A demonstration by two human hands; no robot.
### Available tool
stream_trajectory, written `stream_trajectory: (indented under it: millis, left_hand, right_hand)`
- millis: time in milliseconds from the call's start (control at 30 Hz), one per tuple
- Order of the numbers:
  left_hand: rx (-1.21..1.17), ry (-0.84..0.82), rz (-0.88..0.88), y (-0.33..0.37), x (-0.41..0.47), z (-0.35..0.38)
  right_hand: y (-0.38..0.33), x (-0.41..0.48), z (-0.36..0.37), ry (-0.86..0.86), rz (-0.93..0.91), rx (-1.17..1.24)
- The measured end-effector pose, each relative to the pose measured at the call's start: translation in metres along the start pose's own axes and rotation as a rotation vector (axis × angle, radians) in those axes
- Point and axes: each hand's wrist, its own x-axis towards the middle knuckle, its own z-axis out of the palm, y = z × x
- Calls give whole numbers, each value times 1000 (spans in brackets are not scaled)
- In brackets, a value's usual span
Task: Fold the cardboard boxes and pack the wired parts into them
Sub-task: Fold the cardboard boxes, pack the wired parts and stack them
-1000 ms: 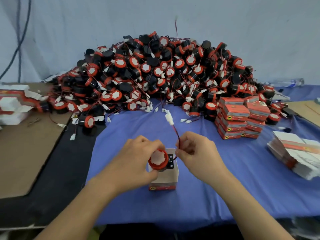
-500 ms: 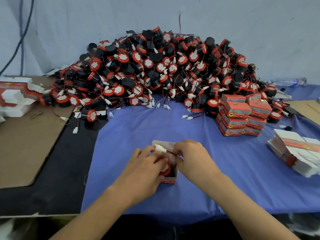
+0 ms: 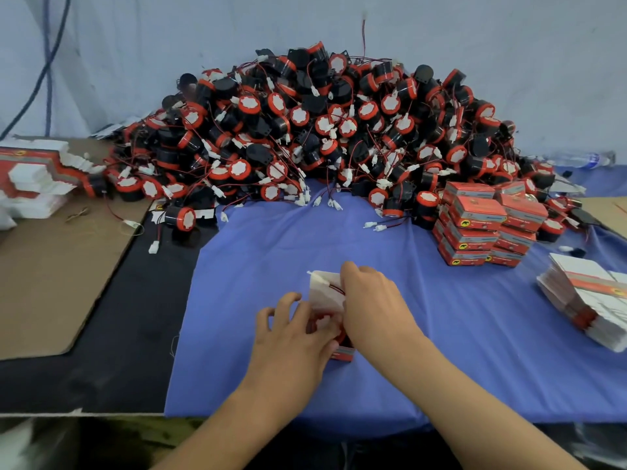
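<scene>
The small box (image 3: pixel 343 353) stands on the blue cloth (image 3: pixel 458 351) near the front edge of the bench (image 3: pixel 112 351), right in front of the person. Its white flap (image 3: pixel 320 290) sticks up at the back. A thin red wire (image 3: pixel 334 287) lies across the flap and goes under the fingers. A bit of a red wired part (image 3: pixel 340 338) shows inside the box, but most of it is hidden by the hands.

Both hands are close together on the box. The left hand (image 3: pixel 291 337) grips it from the left side with bent fingers. The right hand (image 3: pixel 373 307) is curled over the top and the right side, with its fingertips on the flap.

Behind the box, well apart from it, a big pile of wired parts (image 3: pixel 322 130) leans on the grey wall (image 3: pixel 509 45). They are black and red with white plugs on thin wires. One loose part (image 3: pixel 178 217) lies at the left foot of the pile.

A stack of closed red boxes (image 3: pixel 485 225) sits at the right end of the pile. Nearer on the right lies a bundle of flat boxes (image 3: pixel 590 300). More flat boxes (image 3: pixel 30 174) lie far left on a brown cardboard sheet (image 3: pixel 51 283). A clear bottle (image 3: pixel 576 160) lies at the far right by the wall.
</scene>
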Motion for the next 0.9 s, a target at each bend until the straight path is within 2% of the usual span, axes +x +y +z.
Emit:
stream_trajectory:
  millis: [133, 233, 333, 400, 467, 567, 633, 700, 800, 900]
  left_hand:
    - [12, 48, -13, 4, -3, 5]
    - [-29, 95, -15, 3, -5, 9]
    - [-120, 109, -1, -1, -6, 12]
    - [-239, 114, 4, -5, -5, 13]
    - [-456, 155, -21, -9, -4, 15]
    - [-763, 249, -194, -11, -3, 13]
    - [-840, 298, -307, -17, -1, 14]
    - [-916, 247, -417, -22, 4, 11]
    - [-1188, -10, -705, -23, 16, 2]
    - [-1322, -146, -857, -24, 25, 0]
  right_hand:
    - [9, -3, 8, 35, 15, -45]
    - [6, 0, 11, 71, -95, -187]
    - [-1, 4, 14, 28, -181, -247]
    - [-3, 3, 19, 6, -205, -227]
    - [1, -1, 27, 4, -225, -173]
    - [15, -9, 42, 55, -256, -149]
    - [22, -12, 51, 114, -278, -141]
    - [24, -13, 55, 167, -271, -106]
    - [23, -18, 60, 178, -258, -50]
    - [22, -23, 64, 163, -267, -84]
